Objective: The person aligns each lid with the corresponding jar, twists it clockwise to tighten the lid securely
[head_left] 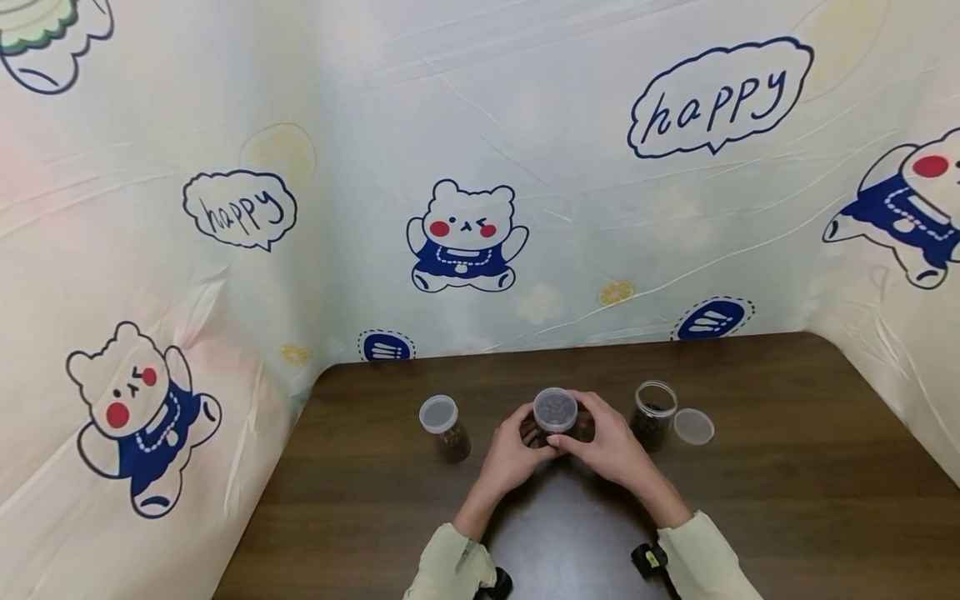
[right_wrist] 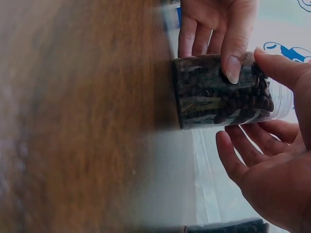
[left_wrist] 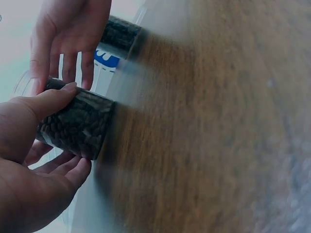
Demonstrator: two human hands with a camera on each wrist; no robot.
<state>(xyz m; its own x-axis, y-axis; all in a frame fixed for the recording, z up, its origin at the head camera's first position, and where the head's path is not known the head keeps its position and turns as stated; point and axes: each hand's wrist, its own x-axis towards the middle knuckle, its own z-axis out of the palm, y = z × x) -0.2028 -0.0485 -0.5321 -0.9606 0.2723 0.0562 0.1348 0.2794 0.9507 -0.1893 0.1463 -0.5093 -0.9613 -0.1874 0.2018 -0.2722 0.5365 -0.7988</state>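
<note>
Between my hands, in the head view, is a clear plastic jar (head_left: 555,410) with a translucent lid on top. Dark beans fill much of this jar (right_wrist: 223,92), and its base is right at the tabletop. My left hand (head_left: 516,457) holds it from the left, the thumb (left_wrist: 53,101) laid along its near side. From the other side my right hand (head_left: 611,446) grips it, with the thumb (right_wrist: 279,68) near the neck and the fingers curved round the far side.
To the left stands another lidded jar (head_left: 452,442) with brown contents. An uncovered jar (head_left: 652,421) of dark contents is on the right, and a loose round lid (head_left: 693,427) lies beside it. Patterned cloth (head_left: 570,250) hangs behind the brown wooden table (head_left: 360,517).
</note>
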